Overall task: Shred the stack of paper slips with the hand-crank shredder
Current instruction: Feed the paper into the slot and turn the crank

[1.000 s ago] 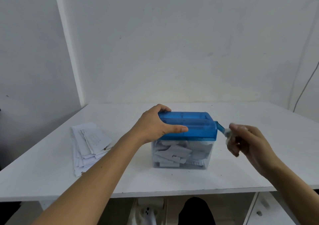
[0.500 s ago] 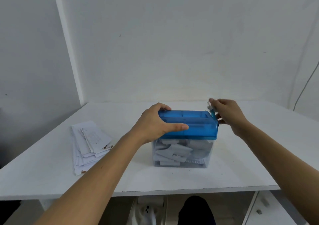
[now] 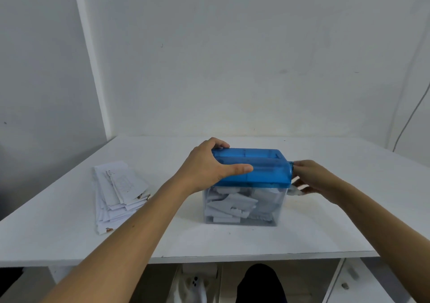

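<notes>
Your left hand (image 3: 207,165) grips the shredder (image 3: 263,170) by its top; your right hand (image 3: 311,178) pinches the crank (image 3: 295,190) at its right end. The shredder has a blue top and a clear bin of white scraps. It sits centred on the table (image 3: 325,233), long axis left to right, with the slips (image 3: 118,193) to its left.

the right hand (image 3: 311,178) has swung down from the far top corner of the shredder (image 3: 253,167), where it was half a second ago, to its right side, carrying the crank handle (image 3: 295,191) low beside the clear bin (image 3: 242,209).

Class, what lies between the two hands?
The shredder's blue lid, head view: left hand grips one end, right hand holds the crank at the other.
</notes>
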### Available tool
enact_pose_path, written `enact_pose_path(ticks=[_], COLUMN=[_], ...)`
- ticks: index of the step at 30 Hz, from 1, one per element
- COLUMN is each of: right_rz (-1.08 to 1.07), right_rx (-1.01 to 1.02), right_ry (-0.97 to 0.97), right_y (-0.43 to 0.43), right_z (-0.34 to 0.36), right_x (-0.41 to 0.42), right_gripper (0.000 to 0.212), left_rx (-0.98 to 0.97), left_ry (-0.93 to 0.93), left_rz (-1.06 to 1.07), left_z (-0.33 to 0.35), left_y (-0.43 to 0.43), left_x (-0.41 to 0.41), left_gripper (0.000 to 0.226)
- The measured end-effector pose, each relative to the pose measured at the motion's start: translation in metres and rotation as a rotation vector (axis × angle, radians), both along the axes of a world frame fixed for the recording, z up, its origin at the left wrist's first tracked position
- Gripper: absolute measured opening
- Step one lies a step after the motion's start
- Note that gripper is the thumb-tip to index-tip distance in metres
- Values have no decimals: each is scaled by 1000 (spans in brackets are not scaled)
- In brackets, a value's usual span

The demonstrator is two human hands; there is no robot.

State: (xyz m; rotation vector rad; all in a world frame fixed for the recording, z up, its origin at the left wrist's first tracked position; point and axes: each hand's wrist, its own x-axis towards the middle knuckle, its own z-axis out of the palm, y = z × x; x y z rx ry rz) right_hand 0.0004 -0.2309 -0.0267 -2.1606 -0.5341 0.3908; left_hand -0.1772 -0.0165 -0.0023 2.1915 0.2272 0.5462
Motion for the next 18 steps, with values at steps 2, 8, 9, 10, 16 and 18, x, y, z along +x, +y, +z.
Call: enact_pose_path(ticks=[2, 8, 9, 10, 16, 18], right_rz=[-23, 8, 11, 14, 74, 128], right_rx=[104, 172, 164, 158, 147, 116], right_ry=[-36, -106, -106, -112, -261, -340], right_y=[4, 19, 21, 24, 47, 58], right_z=[8, 34, 37, 41, 68, 78], right_x=[3, -7, -9, -10, -25, -36], right_gripper=[31, 35, 36, 36, 28, 26], left_rx=[-5, -8, -8, -13, -190, -215], left_ry=[5, 34, 41, 47, -103, -193], left_rz=[0, 2, 2, 4, 20, 96], left_z=[1, 1, 1, 1, 0, -6], left_y=[0, 0, 0, 1, 7, 21], left_x=[0, -1, -1, 0, -7, -17], left_gripper=[91, 92, 92, 91, 74, 45])
